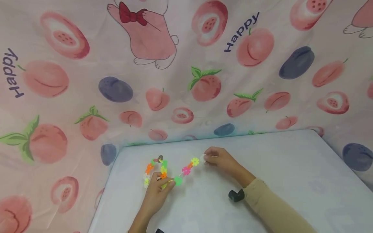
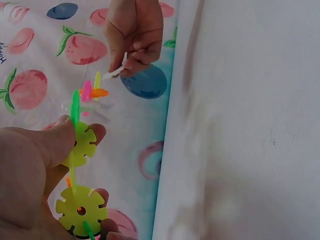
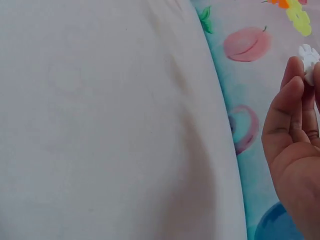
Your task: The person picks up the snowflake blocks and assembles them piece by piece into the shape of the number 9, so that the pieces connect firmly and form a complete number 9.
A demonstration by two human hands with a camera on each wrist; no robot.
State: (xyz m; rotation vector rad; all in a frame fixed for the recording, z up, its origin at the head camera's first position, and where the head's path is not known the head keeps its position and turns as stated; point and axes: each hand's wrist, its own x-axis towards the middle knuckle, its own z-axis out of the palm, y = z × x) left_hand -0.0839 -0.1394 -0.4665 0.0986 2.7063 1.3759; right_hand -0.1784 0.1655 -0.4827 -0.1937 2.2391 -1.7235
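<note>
A chain of colourful notched plastic snowflake discs (image 1: 186,170) is held up over the white table. My left hand (image 1: 155,195) pinches it near a green disc (image 1: 177,181), thumb against fingers. From there one part curves round beyond the hand, in orange, white, yellow, green and dark pieces. The other part, with pink, orange and yellow discs, runs up to the right. In the left wrist view a yellow disc (image 2: 80,212) lies against the lower fingers. My right hand (image 1: 222,160) pinches a white snowflake disc (image 3: 309,56) by the chain's yellow end disc (image 1: 195,161).
The white table (image 1: 291,168) spreads out under both hands and off to the right. Behind it hangs a pink cloth (image 1: 175,81) printed with fruit and a rabbit. A black device (image 1: 236,195) sits at the right wrist, beside the beige sleeve (image 1: 274,204).
</note>
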